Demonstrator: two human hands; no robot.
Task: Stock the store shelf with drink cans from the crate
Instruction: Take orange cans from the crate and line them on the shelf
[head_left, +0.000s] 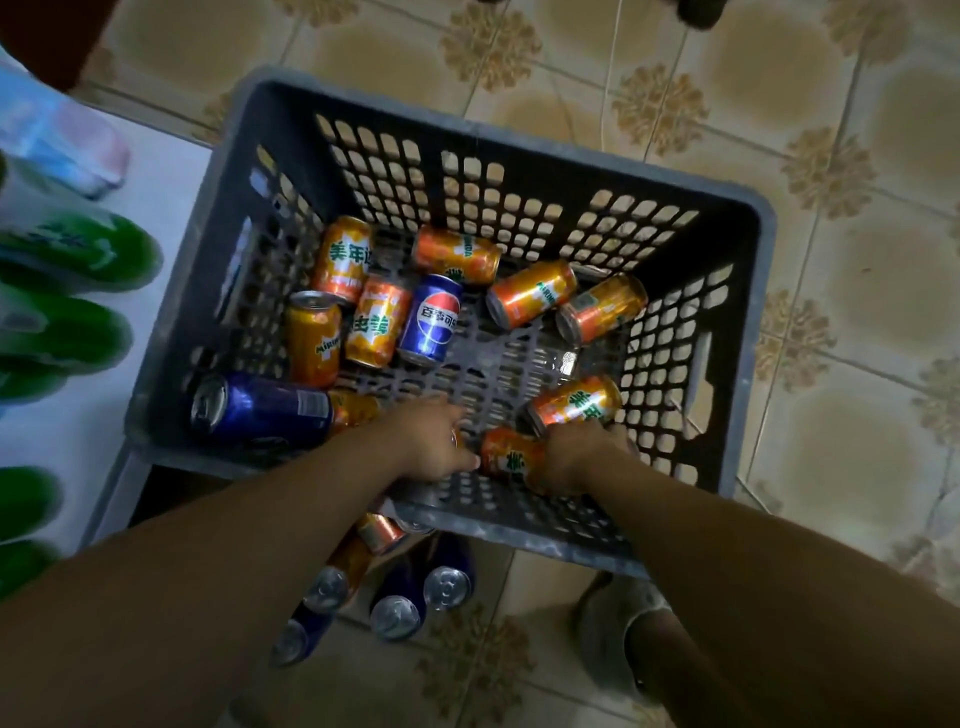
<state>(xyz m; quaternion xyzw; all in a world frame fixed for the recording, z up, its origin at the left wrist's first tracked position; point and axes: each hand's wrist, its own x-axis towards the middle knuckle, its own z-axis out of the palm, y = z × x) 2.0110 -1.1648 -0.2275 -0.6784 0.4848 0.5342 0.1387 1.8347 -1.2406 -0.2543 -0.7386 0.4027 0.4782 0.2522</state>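
A dark grey lattice crate holds several orange cans and some blue cans lying loose. My right hand reaches in at the near side and grips one orange can by its right end. A second orange can lies just beyond that hand. My left hand is down on the crate floor, its fingertips by the left end of the gripped can; its palm side is hidden. A large blue can lies at the near left corner, and a blue Pepsi can lies in the middle.
A white shelf runs along the left with green bottles and a wrapped pack. Below the crate's near edge stand several cans with silver tops. My slippered foot is on the patterned tile floor.
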